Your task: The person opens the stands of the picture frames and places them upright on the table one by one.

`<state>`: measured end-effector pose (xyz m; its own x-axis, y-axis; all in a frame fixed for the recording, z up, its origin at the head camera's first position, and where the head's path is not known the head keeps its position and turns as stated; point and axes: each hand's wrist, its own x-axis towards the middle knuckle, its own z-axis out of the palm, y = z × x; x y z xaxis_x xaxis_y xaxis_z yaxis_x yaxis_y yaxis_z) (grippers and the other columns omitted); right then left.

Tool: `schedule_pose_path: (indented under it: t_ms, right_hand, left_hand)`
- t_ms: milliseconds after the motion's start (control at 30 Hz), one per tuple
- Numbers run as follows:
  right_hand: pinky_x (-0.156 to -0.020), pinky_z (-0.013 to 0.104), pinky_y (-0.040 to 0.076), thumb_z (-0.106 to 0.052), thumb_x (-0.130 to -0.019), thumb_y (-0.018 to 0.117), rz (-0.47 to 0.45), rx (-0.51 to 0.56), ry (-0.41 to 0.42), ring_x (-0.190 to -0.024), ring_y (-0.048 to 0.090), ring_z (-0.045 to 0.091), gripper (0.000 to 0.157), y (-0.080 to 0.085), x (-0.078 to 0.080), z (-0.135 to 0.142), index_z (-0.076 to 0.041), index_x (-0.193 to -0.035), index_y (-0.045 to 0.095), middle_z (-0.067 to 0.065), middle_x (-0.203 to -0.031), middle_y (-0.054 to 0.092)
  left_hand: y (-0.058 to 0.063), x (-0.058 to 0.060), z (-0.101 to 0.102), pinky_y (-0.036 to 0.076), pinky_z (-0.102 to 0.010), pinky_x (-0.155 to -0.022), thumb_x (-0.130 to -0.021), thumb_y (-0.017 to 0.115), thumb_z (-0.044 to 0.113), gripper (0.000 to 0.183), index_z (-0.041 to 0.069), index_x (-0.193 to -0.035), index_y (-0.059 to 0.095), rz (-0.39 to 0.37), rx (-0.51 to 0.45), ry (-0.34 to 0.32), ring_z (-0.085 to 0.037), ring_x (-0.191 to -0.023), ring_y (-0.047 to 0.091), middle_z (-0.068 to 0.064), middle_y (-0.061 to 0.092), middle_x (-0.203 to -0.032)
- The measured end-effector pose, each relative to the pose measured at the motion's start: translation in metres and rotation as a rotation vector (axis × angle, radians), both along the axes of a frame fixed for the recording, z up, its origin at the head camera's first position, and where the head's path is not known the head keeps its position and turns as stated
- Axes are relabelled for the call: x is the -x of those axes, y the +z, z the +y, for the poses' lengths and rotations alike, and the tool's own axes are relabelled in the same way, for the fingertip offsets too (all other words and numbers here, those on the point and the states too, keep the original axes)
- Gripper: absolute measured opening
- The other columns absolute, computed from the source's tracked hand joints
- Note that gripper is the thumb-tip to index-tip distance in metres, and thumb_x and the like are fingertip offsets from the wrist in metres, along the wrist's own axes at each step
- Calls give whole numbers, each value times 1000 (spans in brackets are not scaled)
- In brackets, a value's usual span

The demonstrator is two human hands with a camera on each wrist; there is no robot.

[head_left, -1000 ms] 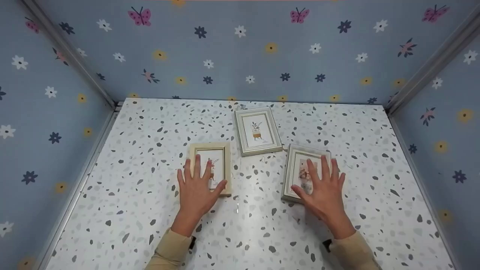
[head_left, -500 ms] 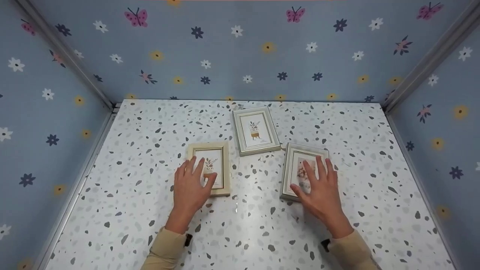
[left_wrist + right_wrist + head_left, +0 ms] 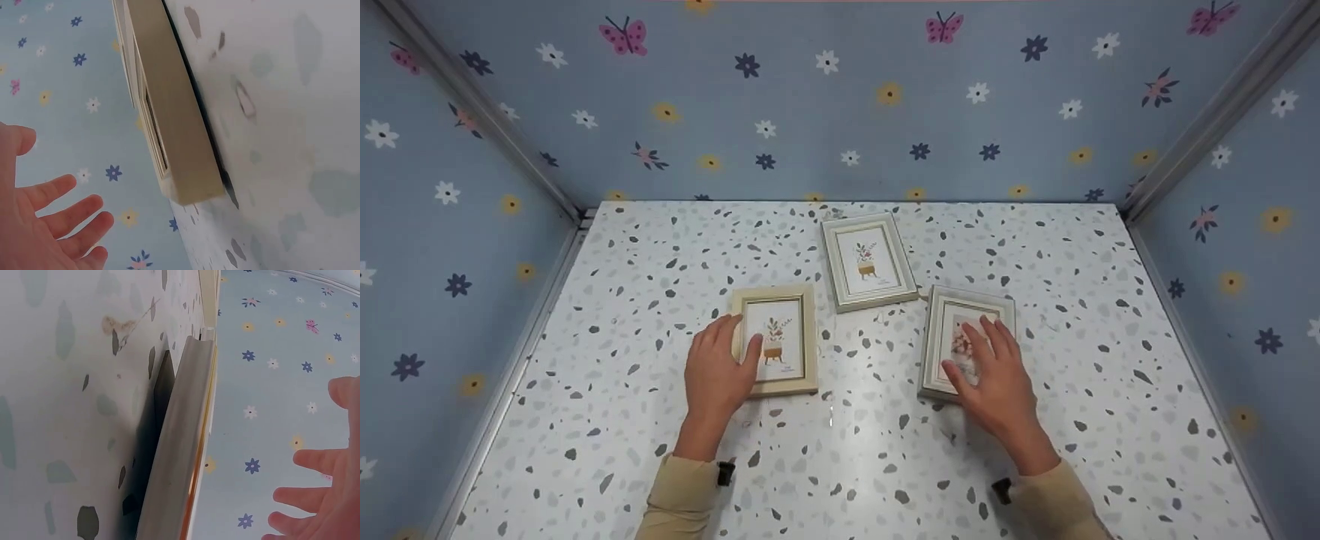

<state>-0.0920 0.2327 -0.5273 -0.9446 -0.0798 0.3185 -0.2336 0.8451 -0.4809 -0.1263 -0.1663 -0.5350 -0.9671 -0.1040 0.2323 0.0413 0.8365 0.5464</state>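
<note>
Three picture frames are laid face up on the speckled counter (image 3: 840,465). The beige frame (image 3: 780,341) is placed at left, its potted-plant print mostly uncovered; the left hand (image 3: 718,371) is held over its left edge, released, a gap shown in the left wrist view. The right silvery frame (image 3: 949,337) is partly covered by the right hand (image 3: 997,382), held above it, fingers apart, nothing grasped. The back frame (image 3: 870,262) is set between the two, farther off, slightly turned, untouched. Tan sleeves (image 3: 679,487) are worn. Enclosed by blue flowered walls (image 3: 810,105).
</note>
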Motion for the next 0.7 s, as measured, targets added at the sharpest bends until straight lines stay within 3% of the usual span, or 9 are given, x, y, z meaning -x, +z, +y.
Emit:
schedule_pose_path:
  t_ms: [233,500,700]
  right_hand:
    - [-109,58,32,-36,-96,65,-40,151,-17,-140,36,37,56,3,2,-7,-7,-143,53,18,-149,45]
    - [-109,56,31,-34,-98,63,-73,255,-7,-138,39,37,54,0,4,-16,-7,-144,52,17,-149,46]
    - [-109,54,33,-32,-97,64,-81,267,2,-136,42,36,53,-4,6,-23,-6,-142,54,17,-147,48]
  left_hand:
    - [-3,4,-10,40,-53,-104,-99,59,36,49,10,-140,55,-161,-176,85,-35,-127,50,-16,53,-141]
    - [-9,8,-25,43,-53,-99,-99,61,32,50,8,-142,53,-200,-263,95,-34,-123,53,-16,56,-137]
    - [-15,13,-37,46,-47,-97,-98,62,27,50,8,-143,51,-266,-405,132,-31,-119,57,-14,58,-135]
